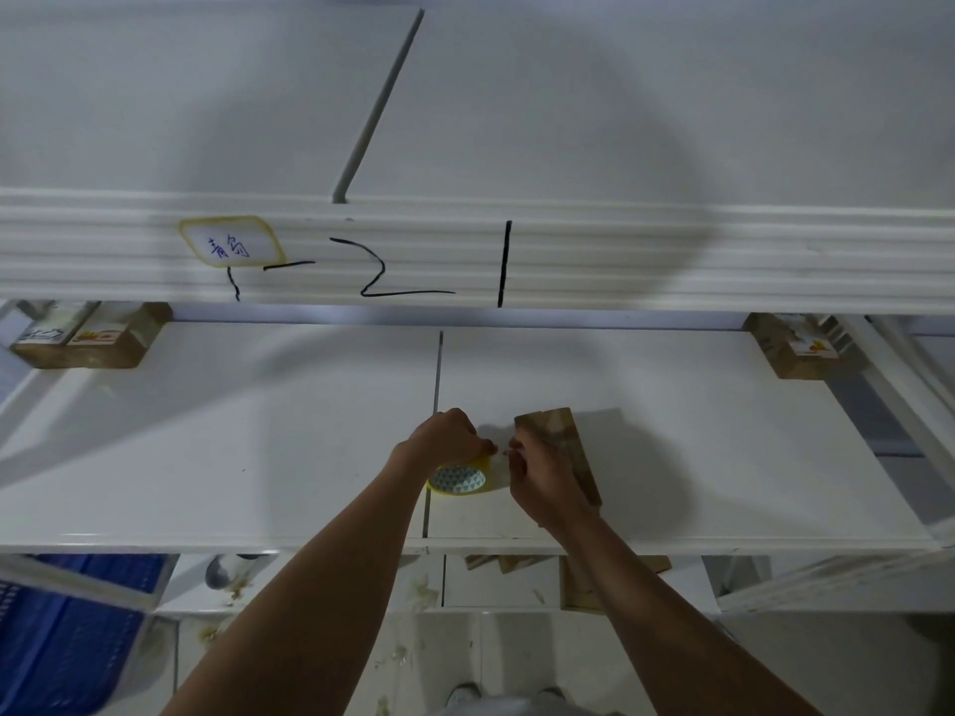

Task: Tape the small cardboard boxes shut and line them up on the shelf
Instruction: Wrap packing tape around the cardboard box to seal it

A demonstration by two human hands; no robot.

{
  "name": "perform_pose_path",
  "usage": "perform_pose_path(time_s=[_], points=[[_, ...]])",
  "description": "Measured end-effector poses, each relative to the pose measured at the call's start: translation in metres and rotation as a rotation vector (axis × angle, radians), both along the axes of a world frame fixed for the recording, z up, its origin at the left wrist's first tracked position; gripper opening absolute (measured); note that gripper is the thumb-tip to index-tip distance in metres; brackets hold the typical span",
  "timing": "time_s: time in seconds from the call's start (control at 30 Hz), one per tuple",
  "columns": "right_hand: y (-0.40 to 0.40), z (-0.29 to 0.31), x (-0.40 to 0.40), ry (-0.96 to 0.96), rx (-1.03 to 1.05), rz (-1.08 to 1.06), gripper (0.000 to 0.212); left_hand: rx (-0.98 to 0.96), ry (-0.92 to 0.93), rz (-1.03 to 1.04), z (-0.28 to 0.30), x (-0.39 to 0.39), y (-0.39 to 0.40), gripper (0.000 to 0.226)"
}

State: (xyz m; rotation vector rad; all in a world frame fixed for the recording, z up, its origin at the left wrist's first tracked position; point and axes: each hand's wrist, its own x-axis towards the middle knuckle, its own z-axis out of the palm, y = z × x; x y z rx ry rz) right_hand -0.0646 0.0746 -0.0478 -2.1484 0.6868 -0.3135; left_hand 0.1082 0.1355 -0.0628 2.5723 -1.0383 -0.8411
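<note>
Left hand [449, 431] has its fingers curled over the top of the tape roll [459, 478], a yellow-rimmed roll with a patterned core lying on the white shelf board [258, 457], and its fingertips seem to pinch the loose end of the tape. Right hand [542, 472] meets it fingertip to fingertip, apparently pinching the same clear strip, though the tape itself is too faint to make out. Just behind and touching the right hand lies the small cardboard box [560, 436], flat on the board with glossy tape already across its top.

I judge the box light and fairly stiff, liable to slide on the smooth board, so it is best held by its long sides or pressed down from above while the strip is laid. The tape is thin, sticky and apt to fold on itself; keep it taut between both hands.

More boxes sit at the back corners, left [88, 335] and right [801, 348]
</note>
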Motion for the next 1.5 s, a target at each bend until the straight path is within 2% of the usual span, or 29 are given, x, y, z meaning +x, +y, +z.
perform_pose_path(time_s=[0.3,0.5,0.6,0.67,0.77,0.87,1.03,1.1,1.17,1.23,1.3,1.43,1.5], points=[[-0.004,-0.004,-0.005,0.076,-0.060,0.043,0.006,-0.016,0.013,0.010,0.001,-0.002,0.001,0.050],[-0.005,-0.002,-0.011,0.086,-0.032,0.050,0.012,-0.014,0.000,0.010,0.006,-0.004,0.004,0.039],[-0.009,-0.003,-0.016,0.089,0.004,0.040,0.025,-0.039,-0.018,0.042,0.013,0.004,0.010,0.035],[-0.012,-0.004,-0.015,0.075,0.051,-0.032,0.022,-0.044,-0.008,0.009,0.017,0.008,0.015,0.033],[-0.013,-0.005,-0.012,0.049,0.171,-0.156,0.004,-0.074,-0.003,-0.023,0.017,0.008,0.018,0.030],[-0.017,-0.001,-0.013,-0.040,0.358,-0.318,0.010,-0.079,-0.031,-0.047,0.018,0.005,0.022,0.029],[-0.037,0.016,-0.022,-0.219,0.554,-0.519,0.014,-0.026,-0.047,-0.018,0.025,-0.001,0.027,0.037],[-0.049,0.018,-0.032,-0.228,0.500,-0.555,0.018,-0.025,-0.010,0.006,0.023,-0.003,0.029,0.037],[-0.065,0.014,-0.045,-0.178,0.352,-0.575,0.023,-0.058,0.041,0.039,0.022,-0.004,0.032,0.034],[-0.081,0.003,-0.061,-0.042,0.170,-0.560,0.020,-0.118,0.115,0.073,0.023,-0.004,0.035,0.032],[-0.092,-0.011,-0.076,0.151,0.035,-0.498,0.019,-0.221,0.267,0.150,0.025,-0.006,0.038,0.030],[-0.094,-0.021,-0.087,0.436,-0.061,-0.421,0.046,-0.391,0.495,0.225,0.029,-0.011,0.048,0.021],[-0.085,-0.008,-0.075,0.474,-0.219,-0.448,0.043,-0.454,0.535,0.228,0.029,-0.014,0.052,0.022]])
